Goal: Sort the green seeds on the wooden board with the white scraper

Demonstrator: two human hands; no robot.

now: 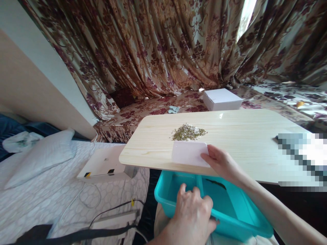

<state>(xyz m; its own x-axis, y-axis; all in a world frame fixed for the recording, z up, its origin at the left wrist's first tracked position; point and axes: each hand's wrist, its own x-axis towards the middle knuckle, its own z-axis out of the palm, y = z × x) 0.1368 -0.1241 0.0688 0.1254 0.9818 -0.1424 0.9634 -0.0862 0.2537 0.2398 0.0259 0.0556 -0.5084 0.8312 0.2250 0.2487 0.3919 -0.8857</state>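
My right hand [223, 163] pinches the right edge of a flat white rectangular plastic piece [190, 154] with rounded corners. This piece lies on or just above the table, close to its near edge. Right behind it is a loose heap of greenish, seed-like bits [187, 132] mixed with some white material. Below the table edge, my left hand [192, 211] reaches over the near rim of a teal plastic bin [230, 223]. Its fingers are bent down inside and the thumb is by the rim, so the hand appears closed on the bin; the fingertips are hidden.
The bin has a divider and sits under the edge of the pale wooden table [242, 136]. A blurred-out object lies at the table's right end. Behind are a white box [222, 98] and patterned curtains [163, 47]. To the left, a bed [58, 190] holds a white case [103, 161] and cables.
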